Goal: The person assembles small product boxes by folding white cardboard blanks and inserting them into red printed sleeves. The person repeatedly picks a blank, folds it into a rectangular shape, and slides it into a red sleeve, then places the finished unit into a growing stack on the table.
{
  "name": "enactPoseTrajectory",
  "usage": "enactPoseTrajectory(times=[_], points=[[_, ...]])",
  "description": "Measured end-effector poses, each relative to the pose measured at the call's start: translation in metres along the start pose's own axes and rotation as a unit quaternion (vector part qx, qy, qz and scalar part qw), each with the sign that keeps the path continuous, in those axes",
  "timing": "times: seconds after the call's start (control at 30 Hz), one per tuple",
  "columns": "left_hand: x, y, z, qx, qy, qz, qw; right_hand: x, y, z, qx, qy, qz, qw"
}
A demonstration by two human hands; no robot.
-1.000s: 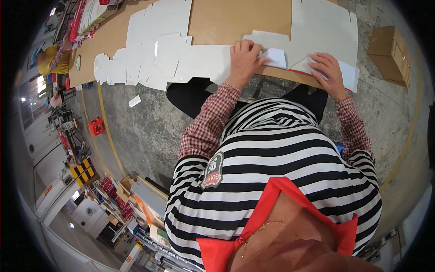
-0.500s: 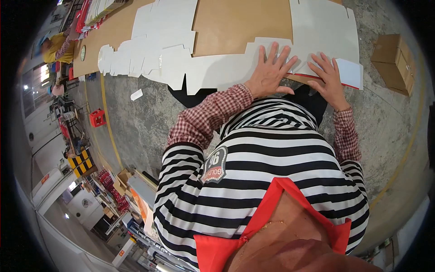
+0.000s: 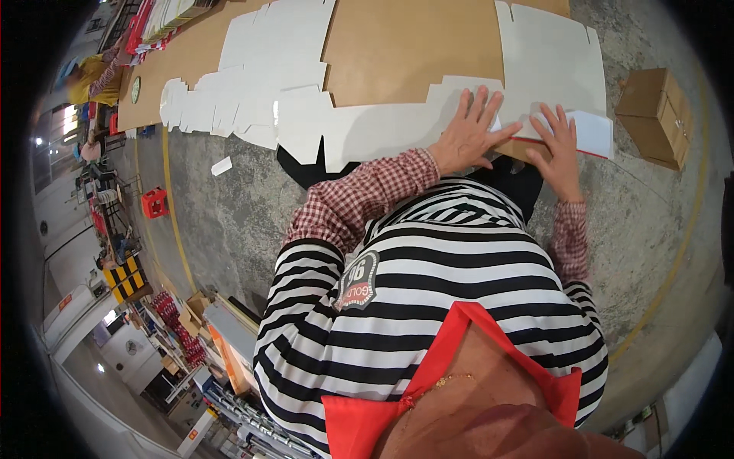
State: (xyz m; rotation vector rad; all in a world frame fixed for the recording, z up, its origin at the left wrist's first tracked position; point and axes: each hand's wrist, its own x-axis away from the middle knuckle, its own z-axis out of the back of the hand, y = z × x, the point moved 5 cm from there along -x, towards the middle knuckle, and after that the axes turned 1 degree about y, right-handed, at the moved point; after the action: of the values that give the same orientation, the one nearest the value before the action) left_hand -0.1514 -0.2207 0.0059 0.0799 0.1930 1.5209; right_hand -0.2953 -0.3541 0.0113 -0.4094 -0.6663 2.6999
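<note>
While leaning over the floor: a person presses both hands flat.
Left hand (image 3: 468, 136): fingers spread, grip open, palm down on a white die-cut cardboard sheet (image 3: 382, 126).
Right hand (image 3: 560, 141): grip open, flat on a small folded white piece (image 3: 592, 131).
Sheet: lies on brown cardboard (image 3: 413, 46) covering the concrete floor (image 3: 222, 222).
Nearby: brown box (image 3: 656, 116) at right.

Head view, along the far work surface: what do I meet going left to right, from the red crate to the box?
Red crate → row of white die-cut sheets → left hand, flat on a white sheet → right hand, flat on the folded white piece → brown cardboard box on the concrete floor.
</note>
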Motion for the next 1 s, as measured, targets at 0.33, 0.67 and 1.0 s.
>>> enactPoseTrajectory(times=[0.33,0.67,1.0], points=[[-0.032,0.038,-0.01,0.068,0.01,-0.1,0.993,0.088,0.075,-0.007,-0.529,0.425,-0.307,0.667],[0.082,-0.044,0.001,-0.059,-0.045,0.101,0.992,-0.047,-0.033,-0.023,0.069,-0.082,0.057,0.993],[0.039,-0.171,0.018,0.297,-0.193,0.15,0.923,-0.052,-0.043,-0.029,0.137,-0.012,0.113,0.984]])
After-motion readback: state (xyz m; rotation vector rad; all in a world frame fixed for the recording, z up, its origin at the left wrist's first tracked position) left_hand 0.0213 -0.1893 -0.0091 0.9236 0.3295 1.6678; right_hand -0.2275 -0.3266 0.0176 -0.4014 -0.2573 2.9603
